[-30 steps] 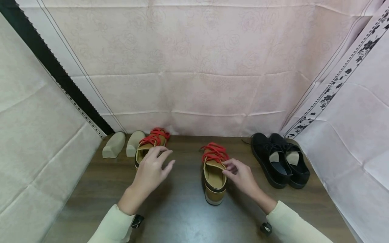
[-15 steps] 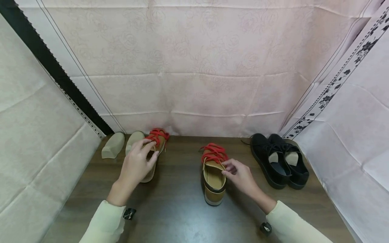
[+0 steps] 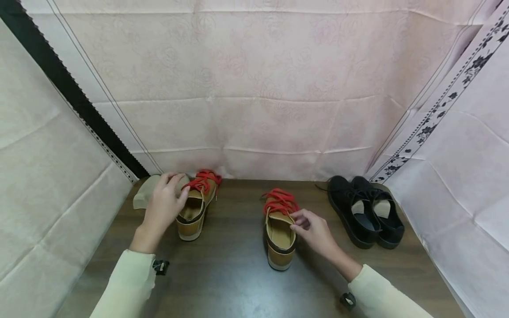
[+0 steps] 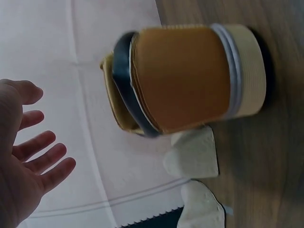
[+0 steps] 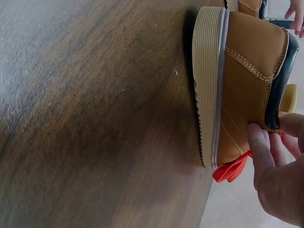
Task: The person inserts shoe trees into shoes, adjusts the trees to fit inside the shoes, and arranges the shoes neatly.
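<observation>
Left hand [image 3: 162, 204] nearer pale inserts [image 3: 143, 193]

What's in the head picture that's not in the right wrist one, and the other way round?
Only the head view shows the black shoes, two pale blocks and the light sleeves.

Only the right wrist view shows the grooves along the sole and stitching on the side of the held brown shoe.

Both show the right hand pinching that shoe's edge, its red laces, the wooden surface, the left hand and some of the other brown shoe.
</observation>
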Demonstrator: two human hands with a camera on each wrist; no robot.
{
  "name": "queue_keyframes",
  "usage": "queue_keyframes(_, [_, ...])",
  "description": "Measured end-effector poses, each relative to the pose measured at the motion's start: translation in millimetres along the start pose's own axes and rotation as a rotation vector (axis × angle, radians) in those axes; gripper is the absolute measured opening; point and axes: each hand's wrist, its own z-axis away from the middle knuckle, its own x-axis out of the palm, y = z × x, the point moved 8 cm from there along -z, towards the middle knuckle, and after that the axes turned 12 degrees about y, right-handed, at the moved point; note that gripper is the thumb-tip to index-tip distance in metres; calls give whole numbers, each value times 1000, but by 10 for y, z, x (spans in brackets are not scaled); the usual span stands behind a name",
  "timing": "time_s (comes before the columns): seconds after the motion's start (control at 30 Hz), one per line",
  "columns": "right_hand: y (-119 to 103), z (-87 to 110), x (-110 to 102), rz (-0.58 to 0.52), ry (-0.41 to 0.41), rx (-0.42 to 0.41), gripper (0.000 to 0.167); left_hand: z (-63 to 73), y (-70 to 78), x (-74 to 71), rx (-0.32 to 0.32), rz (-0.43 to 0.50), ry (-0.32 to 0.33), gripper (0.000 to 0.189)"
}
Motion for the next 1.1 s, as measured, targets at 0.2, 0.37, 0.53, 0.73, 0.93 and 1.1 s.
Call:
queue_keyframes(0.2, [12,11,3,4,0,8,25,-10,-262,66,-92,-54,-77,41])
queue_keyframes(0.37, [15,17,4,3,0,2,25,22,-467,142,-188,-61,-156,44])
queue_keyframes(0.53, [15,15,0,4,2,-5,25,85,-666,198,-287,-50,-211,47])
queue_keyframes(0.73, [14,9,-2,13,-2,3,25,169,-836,263,-360,-51,-248,51])
queue_keyframes(0.93, [6,-3,0,9,-8,8,25,230,-985,357,-412,-66,-270,53])
queue_keyframes(1.1, [4,-3,3,10,-10,6,25,276,-1116,451,-449,-72,-287,53])
